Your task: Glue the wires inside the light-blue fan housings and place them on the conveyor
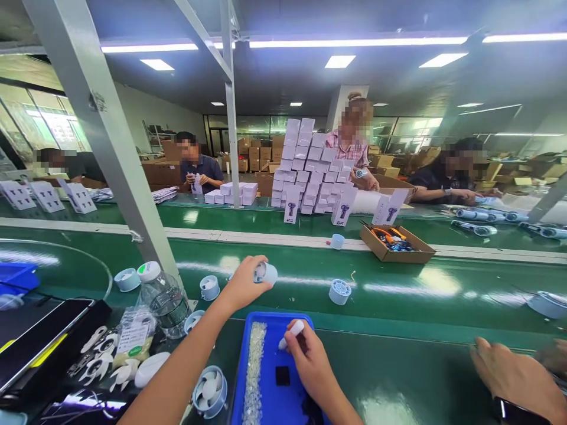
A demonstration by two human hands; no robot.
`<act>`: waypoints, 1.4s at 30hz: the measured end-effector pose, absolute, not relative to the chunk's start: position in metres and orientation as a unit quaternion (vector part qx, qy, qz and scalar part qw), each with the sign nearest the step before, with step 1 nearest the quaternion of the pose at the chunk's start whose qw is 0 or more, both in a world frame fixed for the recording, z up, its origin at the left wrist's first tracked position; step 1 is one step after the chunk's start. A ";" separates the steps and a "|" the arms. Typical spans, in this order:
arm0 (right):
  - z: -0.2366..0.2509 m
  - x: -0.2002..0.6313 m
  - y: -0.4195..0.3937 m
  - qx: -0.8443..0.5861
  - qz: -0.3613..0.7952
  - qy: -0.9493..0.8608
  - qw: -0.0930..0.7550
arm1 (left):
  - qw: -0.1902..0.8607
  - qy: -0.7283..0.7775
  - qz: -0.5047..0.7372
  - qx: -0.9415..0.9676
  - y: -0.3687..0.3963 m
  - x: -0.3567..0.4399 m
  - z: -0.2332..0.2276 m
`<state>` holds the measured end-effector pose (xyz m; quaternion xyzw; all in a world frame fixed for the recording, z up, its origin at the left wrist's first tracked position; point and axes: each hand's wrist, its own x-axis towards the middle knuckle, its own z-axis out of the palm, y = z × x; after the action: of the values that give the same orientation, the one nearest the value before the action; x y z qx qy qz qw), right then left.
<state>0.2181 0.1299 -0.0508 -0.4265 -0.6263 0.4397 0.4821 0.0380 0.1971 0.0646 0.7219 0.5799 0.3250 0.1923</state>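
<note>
Bright, even light came from long ceiling tubes (pixel 354 42) and square panels (pixel 339 61) overhead. Pale glare streaked the green belt (pixel 398 283) and the tabletop (pixel 390 407). Shadows were soft and faint. The wide lens bent the post (pixel 106 136) and stretched things at the edges. Faces were pixelated; the far room behind them looked hazy, the near part sharp.

Single head-worn view, forward and down, close over the green worktable (pixel 398 366), co-workers well beyond.
</note>
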 end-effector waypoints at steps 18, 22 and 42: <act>-0.049 0.222 0.121 -0.429 0.377 -0.684 0.454 | 0.381 0.604 0.634 0.296 0.068 -0.009 0.046; -0.049 0.222 0.118 -0.429 0.353 -0.705 0.441 | 0.373 0.624 0.632 0.267 0.061 -0.007 0.045; -0.055 0.231 0.132 -0.502 0.288 -0.653 0.489 | 0.396 0.551 0.702 0.214 0.062 -0.010 0.031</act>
<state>0.2314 0.1320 -0.0546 -0.5020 -0.6530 0.2879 0.4887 -0.0103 0.0616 0.0308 0.2137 0.5514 0.7024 0.3960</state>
